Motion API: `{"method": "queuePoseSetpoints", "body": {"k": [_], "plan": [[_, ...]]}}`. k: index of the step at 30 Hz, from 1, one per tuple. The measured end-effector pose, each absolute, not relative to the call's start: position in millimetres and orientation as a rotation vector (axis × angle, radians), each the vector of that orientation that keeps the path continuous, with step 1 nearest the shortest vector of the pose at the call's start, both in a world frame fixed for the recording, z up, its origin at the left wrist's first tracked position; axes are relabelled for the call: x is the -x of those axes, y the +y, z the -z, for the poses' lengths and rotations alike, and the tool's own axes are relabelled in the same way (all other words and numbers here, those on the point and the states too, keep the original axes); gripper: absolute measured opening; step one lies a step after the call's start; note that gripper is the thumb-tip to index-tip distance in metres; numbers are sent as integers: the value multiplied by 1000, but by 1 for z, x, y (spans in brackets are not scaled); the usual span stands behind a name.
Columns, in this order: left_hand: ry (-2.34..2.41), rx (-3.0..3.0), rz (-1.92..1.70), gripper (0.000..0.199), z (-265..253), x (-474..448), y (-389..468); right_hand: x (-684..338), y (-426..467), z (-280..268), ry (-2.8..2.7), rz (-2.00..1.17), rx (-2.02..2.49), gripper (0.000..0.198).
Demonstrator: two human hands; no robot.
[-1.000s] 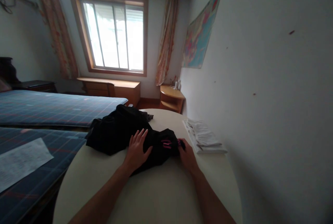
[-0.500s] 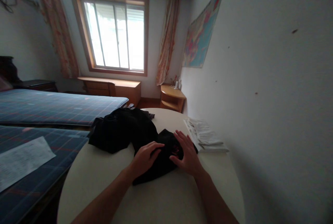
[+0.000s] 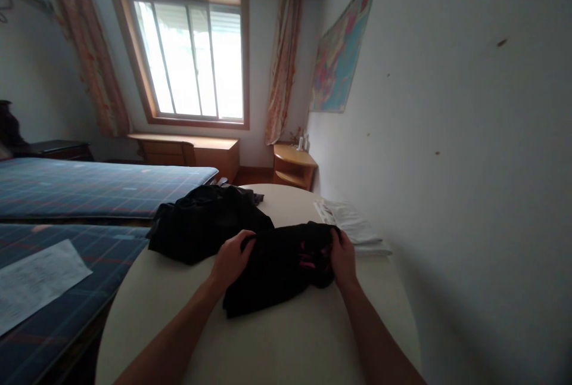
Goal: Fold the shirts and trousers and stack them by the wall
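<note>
A black garment [image 3: 279,269] with a small pink pattern near its right end is spread between my hands over the round white table [image 3: 268,349]. Its exact kind cannot be told. My left hand [image 3: 231,258] is closed on its upper left edge, thumb on the near side. At the upper right corner, my right hand [image 3: 343,258] pinches the cloth. Behind and to the left lies a heap of black clothing [image 3: 196,227], touching or very near the held garment.
Folded white cloth [image 3: 355,224] lies at the table's right edge, close to the wall. Two beds with plaid mattresses [image 3: 102,185] stand on the left, a paper sheet [image 3: 42,281] on the nearer one. A low desk [image 3: 214,149] and a corner shelf [image 3: 295,155] are beneath the window.
Both hands have closed on the black garment and moved apart, the left to the left, the right to the right. The bunched cloth is now stretched out flatter, showing more of the pink pattern.
</note>
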State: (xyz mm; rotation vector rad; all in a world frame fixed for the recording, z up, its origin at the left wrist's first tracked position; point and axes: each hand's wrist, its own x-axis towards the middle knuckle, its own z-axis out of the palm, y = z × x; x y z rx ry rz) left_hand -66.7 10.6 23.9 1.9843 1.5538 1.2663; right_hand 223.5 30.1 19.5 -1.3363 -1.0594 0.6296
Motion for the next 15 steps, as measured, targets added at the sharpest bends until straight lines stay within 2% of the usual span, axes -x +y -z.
{"method": "queuePoseSetpoints", "body": {"k": [5,9,12,15], "plan": [[1314,-1571,-1549,34,-44,70,8,-219,29,-20,-1108,-668,1060,54],[1234,-1439,-1543,49,-50,73,8,-207,15,-25,-1510,-383,1088,78],[1157,-1640,-1399,41,-45,66,2,-194,3,-27,-1881,-86,1214,93],[1085,-1972,-1172,28,-41,53,-11,-185,-5,-29,-2034,43,1273,96]]}}
